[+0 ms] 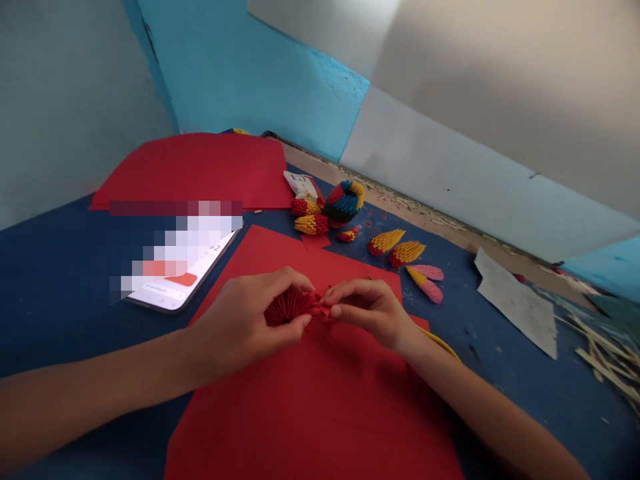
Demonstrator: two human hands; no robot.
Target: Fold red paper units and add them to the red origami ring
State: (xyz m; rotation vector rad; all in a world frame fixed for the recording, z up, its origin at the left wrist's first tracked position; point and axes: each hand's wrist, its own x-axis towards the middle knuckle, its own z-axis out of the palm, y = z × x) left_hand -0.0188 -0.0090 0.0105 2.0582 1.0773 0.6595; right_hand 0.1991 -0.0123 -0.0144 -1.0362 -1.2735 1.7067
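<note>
My left hand (265, 310) curls around a red folded-paper piece (287, 308) with many pleats fanning out from a dark centre. Thumb and fingers press on its outer side. At the piece's right end, my right hand (365, 307) pinches a small bit of red folded paper (324, 308) against it. Whether that bit is joined to the piece or separate I cannot tell. Both hands are just above a large red paper sheet (310, 413) on the blue table.
A phone (185, 287), partly blurred out, lies left of the sheet. Behind are more red sheets (200, 167). Several folded-paper pieces (385, 241) in yellow, red and pink sit at the back right, beside a blue-green ring-shaped one (345, 203). Grey paper (517, 300) and pale strips (607, 367) lie far right.
</note>
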